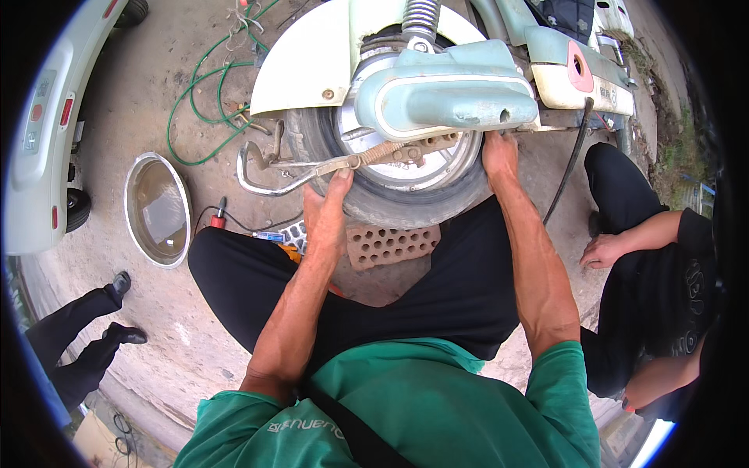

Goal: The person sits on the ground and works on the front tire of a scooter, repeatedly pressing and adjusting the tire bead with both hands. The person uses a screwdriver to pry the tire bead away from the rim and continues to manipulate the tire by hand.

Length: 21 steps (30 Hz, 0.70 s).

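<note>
A scooter's rear wheel stands before me, its black tyre [406, 207] around a silver rim. My left hand [324, 209] grips the tyre's lower left, thumb up beside the metal kickstand [273, 189]; the other fingers are partly hidden. On the opposite side, my right hand [499, 158] closes around the tyre just under the pale blue drive cover [452, 90]. Its fingertips are out of sight behind the rubber. A white mudguard [300, 74] arches over the wheel, and a coil spring [421, 19] rises above the cover.
A brick with holes [392, 246] lies below the wheel. To the left are a metal basin of murky water [157, 210], a red-handled tool [219, 214], a green hose [191, 101] and a white car [58, 109]. One person crouches at right [655, 296]; another stands at left [82, 343].
</note>
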Each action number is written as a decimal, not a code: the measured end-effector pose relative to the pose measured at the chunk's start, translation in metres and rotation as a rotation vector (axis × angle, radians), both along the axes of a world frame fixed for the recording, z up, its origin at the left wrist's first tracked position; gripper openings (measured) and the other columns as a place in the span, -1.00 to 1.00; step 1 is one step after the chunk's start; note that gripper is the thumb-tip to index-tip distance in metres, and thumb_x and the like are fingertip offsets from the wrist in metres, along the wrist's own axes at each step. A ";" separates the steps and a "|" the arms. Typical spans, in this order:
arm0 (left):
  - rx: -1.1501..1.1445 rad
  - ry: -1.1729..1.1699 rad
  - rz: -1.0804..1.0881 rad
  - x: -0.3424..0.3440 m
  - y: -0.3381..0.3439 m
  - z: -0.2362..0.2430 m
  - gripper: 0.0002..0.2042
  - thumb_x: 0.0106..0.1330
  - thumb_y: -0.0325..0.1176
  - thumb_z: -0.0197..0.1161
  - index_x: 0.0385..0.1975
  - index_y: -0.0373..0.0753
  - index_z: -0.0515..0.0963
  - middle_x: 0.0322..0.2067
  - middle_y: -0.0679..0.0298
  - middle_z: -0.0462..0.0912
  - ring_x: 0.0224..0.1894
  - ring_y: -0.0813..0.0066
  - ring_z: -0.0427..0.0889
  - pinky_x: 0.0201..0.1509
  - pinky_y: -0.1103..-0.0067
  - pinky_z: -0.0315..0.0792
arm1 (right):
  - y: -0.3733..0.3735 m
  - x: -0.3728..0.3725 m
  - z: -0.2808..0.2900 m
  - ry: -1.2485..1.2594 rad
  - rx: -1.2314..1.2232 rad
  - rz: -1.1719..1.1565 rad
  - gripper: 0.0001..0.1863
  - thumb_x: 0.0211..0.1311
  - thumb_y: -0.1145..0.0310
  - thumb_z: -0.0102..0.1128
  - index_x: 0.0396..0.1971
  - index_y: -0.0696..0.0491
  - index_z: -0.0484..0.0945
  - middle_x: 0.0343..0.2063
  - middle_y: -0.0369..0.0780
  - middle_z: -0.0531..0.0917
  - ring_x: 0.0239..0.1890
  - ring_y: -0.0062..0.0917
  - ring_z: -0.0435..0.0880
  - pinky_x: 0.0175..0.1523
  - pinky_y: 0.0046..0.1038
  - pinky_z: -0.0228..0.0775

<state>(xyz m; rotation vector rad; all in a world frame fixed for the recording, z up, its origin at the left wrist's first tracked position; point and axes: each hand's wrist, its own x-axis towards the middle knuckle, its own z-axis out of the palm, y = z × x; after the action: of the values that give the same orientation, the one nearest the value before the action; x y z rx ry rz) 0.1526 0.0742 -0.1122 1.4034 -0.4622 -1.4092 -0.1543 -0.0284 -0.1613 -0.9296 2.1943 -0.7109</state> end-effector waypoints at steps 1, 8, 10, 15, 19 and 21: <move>0.009 0.071 -0.037 0.009 -0.007 0.008 -0.28 0.46 -0.21 0.37 0.51 -0.44 0.27 0.30 -0.03 0.54 0.30 0.25 0.54 0.49 0.31 0.38 | 0.000 0.001 0.001 -0.015 -0.016 -0.012 -0.20 0.47 -0.14 0.23 0.30 0.36 0.58 0.18 0.25 0.71 0.33 0.03 0.66 0.39 -0.16 0.43; -0.307 -0.950 -0.366 0.015 0.055 0.071 -0.42 0.30 -0.29 0.56 0.25 -0.42 0.53 0.13 -0.14 0.58 0.17 -0.01 0.63 0.29 0.18 0.53 | 0.006 0.008 0.020 -0.022 -0.007 -0.012 -0.22 0.49 -0.14 0.23 0.23 0.39 0.61 0.15 0.25 0.72 0.30 0.01 0.69 0.36 -0.17 0.45; -0.619 -1.004 -0.598 -0.009 0.050 0.096 -0.53 0.16 -0.37 0.61 0.06 -0.37 0.66 0.02 -0.06 0.66 0.10 -0.02 0.67 0.22 0.25 0.56 | 0.006 0.011 0.024 -0.047 0.016 -0.018 -0.19 0.49 -0.17 0.22 0.23 0.40 0.60 0.16 0.25 0.72 0.31 0.02 0.69 0.37 -0.17 0.45; -0.735 -1.263 -1.021 -0.049 0.002 0.074 -0.39 0.03 -0.29 0.68 0.10 -0.37 0.62 -0.01 -0.04 0.62 0.13 -0.02 0.60 0.25 0.15 0.46 | 0.001 0.014 0.031 0.011 0.077 0.034 0.00 0.43 -0.32 0.21 0.20 0.54 0.56 0.17 0.36 0.66 0.34 0.11 0.64 0.44 -0.12 0.40; -0.670 -1.362 -1.173 -0.062 -0.009 0.068 -0.46 0.02 -0.28 0.67 0.00 -0.36 0.63 -0.10 0.00 0.59 0.10 0.00 0.60 0.21 0.14 0.47 | -0.001 0.008 0.018 -0.035 -0.006 0.012 0.08 0.40 -0.40 0.18 0.17 0.57 0.55 0.17 0.40 0.63 0.34 0.16 0.61 0.44 -0.11 0.39; -0.654 -1.361 -1.171 -0.064 -0.011 0.068 -0.47 0.05 -0.26 0.66 -0.02 -0.37 0.63 -0.07 -0.06 0.63 0.11 -0.05 0.64 0.22 0.14 0.51 | 0.000 0.004 0.015 -0.049 0.017 0.024 0.12 0.38 -0.43 0.19 0.20 0.58 0.54 0.19 0.40 0.62 0.36 0.16 0.60 0.45 -0.11 0.38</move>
<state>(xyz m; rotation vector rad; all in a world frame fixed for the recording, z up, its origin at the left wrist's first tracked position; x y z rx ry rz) 0.0889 0.0627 -0.0446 1.3265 -2.6450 -0.6247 -0.1500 -0.0280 -0.1461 -0.9187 2.1394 -0.6958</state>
